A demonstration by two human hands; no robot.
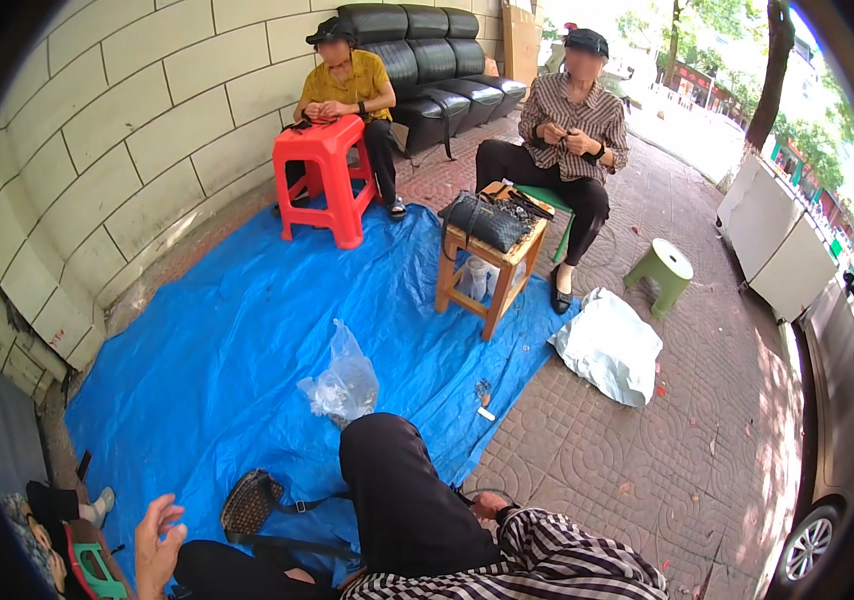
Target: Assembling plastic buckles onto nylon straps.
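My left hand (159, 540) is raised at the lower left beside my dark-trousered leg, its fingers apart and nothing in them. A brown patterned bag (251, 502) with a dark strap lies on the blue tarp (217, 330), to the right of that hand. My right hand (490, 504), below a black-and-white striped sleeve, is low beside my raised knee (397, 490). The knee and its small size in the picture hide most of its fingers. A thin rounded edge shows next to it, too little to name.
A clear plastic bag (345, 375) lies ahead on the tarp. Two people sit beyond, working with their hands, by a red stool (322, 160) and a wooden stool (495, 270) bearing a black handbag (488, 220). A white sack (609, 345), green stool (661, 272) and car (842, 370) are right.
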